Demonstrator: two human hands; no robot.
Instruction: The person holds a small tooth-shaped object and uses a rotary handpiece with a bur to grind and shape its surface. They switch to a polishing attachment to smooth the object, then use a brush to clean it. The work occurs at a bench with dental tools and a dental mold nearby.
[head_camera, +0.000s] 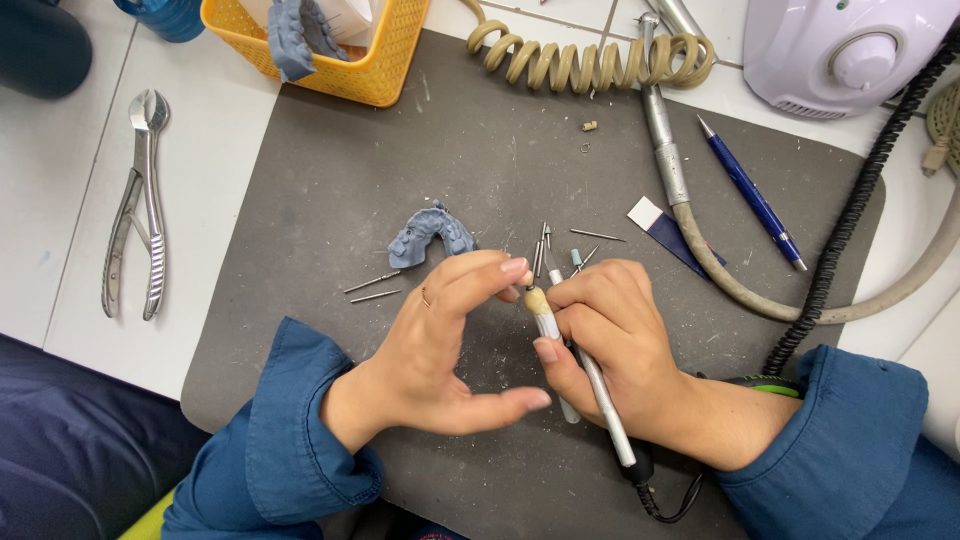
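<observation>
Nearest the person, the right hand (615, 345) has its grip closed around a slim metal handpiece (600, 395), whose long axis runs from the cable end near the body up and left to its tip. The left hand (440, 345) pinches a small cream piece (536, 300) at that tip between finger and thumb. Just beyond, loose burs (372, 283) and a blue dental model (432, 232) lie on the grey mat (330, 180), crowding the space ahead. Farther off sit a blue pen (752, 195), a coiled cord (590, 60), a yellow basket (375, 75) and pliers (140, 205) on the white tabletop (60, 200). Bare mat lies to the left.
</observation>
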